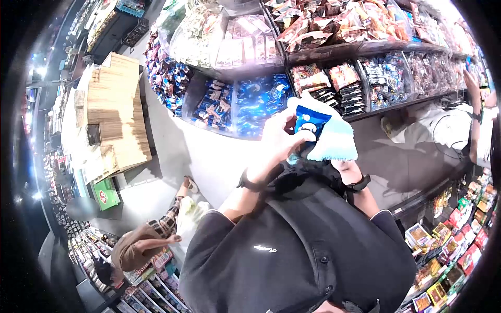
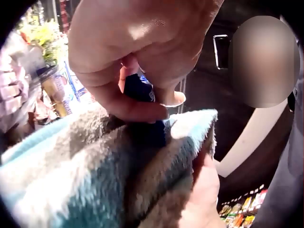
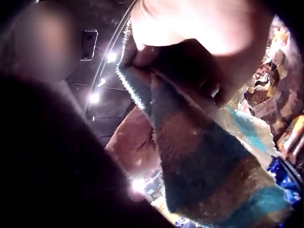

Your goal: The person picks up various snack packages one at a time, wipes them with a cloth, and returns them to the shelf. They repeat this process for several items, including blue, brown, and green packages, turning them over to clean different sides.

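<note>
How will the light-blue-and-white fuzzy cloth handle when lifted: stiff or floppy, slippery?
Probably floppy: the cloth bends into folds and hangs in a loose flap below the right hand. Likely light too, since its edge looks thin. Its fuzzy pile should grip fingers rather than slide.

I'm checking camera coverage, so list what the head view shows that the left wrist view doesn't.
Only head: the wooden counter, green box and person in brown.
Only left wrist: a dark, bright-edged rectangle.
Both: the left hand pinching a blue packet, the right hand, and the towel.
</note>
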Action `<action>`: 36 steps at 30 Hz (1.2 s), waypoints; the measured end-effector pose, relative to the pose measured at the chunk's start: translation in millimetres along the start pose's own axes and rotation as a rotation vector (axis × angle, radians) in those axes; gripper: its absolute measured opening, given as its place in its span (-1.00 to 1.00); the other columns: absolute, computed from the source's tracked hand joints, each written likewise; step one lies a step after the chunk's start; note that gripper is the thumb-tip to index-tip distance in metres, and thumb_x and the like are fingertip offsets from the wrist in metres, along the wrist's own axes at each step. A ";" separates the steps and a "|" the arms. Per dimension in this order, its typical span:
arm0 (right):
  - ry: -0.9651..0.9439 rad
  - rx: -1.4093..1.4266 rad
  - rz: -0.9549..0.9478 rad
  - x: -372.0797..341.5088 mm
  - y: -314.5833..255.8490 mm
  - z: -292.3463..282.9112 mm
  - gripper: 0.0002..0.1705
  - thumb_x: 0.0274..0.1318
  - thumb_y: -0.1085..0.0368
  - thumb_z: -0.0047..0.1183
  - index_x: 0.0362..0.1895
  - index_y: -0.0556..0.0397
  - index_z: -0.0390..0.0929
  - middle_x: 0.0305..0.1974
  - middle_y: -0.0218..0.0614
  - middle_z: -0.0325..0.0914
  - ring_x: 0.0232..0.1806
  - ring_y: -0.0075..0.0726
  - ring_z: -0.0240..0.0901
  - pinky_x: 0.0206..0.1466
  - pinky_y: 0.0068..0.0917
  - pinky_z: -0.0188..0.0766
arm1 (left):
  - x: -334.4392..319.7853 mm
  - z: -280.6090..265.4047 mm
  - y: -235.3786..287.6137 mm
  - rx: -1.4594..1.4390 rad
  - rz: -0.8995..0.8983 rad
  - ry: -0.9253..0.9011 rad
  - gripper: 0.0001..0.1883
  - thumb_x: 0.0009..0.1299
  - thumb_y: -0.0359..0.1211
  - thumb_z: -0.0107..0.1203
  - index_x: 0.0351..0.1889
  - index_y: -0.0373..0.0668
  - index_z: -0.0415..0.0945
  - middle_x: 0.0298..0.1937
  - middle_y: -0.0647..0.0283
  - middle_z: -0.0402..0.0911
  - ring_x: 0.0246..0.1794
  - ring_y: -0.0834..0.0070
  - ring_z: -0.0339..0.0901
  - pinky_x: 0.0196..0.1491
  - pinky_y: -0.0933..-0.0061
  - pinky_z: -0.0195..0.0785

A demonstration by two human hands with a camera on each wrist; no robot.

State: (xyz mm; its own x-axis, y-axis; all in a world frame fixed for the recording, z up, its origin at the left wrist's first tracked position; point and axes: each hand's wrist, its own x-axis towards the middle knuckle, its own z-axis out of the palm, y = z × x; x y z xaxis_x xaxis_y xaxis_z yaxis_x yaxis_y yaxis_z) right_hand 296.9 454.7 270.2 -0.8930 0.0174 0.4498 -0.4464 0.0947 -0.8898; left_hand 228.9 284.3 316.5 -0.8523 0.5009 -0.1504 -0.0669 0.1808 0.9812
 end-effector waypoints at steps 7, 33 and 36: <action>0.143 -0.214 0.101 8.3 -13.3 7.7 -0.73 0.18 0.29 -0.07 -0.48 0.13 0.60 -0.34 -0.28 0.61 -0.29 -0.31 0.52 -0.17 -0.36 0.40 | -4.4 2.2 -3.9 0.066 0.158 0.013 -0.48 -0.03 -0.26 0.47 -0.12 -0.24 0.58 -0.31 0.22 0.64 -0.32 0.54 0.53 -0.21 0.50 0.40; 0.139 0.267 0.195 18.1 -10.7 6.2 -0.64 -0.06 0.31 0.24 -0.14 0.21 0.55 -0.14 -0.27 0.56 -0.14 -0.35 0.49 0.07 -0.37 0.35 | -18.5 -3.8 -8.2 0.279 0.332 0.009 -0.66 0.10 -0.35 0.32 -0.20 -0.31 0.56 -0.27 0.16 0.58 -0.27 0.41 0.54 -0.17 0.46 0.39; 0.185 0.177 0.253 19.3 -13.3 6.5 -0.73 -0.11 0.46 0.23 -0.23 0.25 0.58 -0.17 -0.28 0.57 -0.16 -0.39 0.48 -0.04 -0.48 0.40 | -22.2 -4.1 -4.2 0.250 0.254 -0.011 -0.63 0.08 -0.33 0.33 -0.18 -0.31 0.56 -0.22 0.13 0.59 -0.24 0.36 0.55 -0.13 0.44 0.40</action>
State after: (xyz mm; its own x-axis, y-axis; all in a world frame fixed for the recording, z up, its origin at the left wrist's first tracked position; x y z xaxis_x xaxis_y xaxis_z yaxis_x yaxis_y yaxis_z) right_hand 285.2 447.4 290.1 -0.9582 0.1992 0.2055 -0.2301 -0.1092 -0.9670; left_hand 246.0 268.9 316.2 -0.8195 0.5657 0.0917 0.2767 0.2505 0.9277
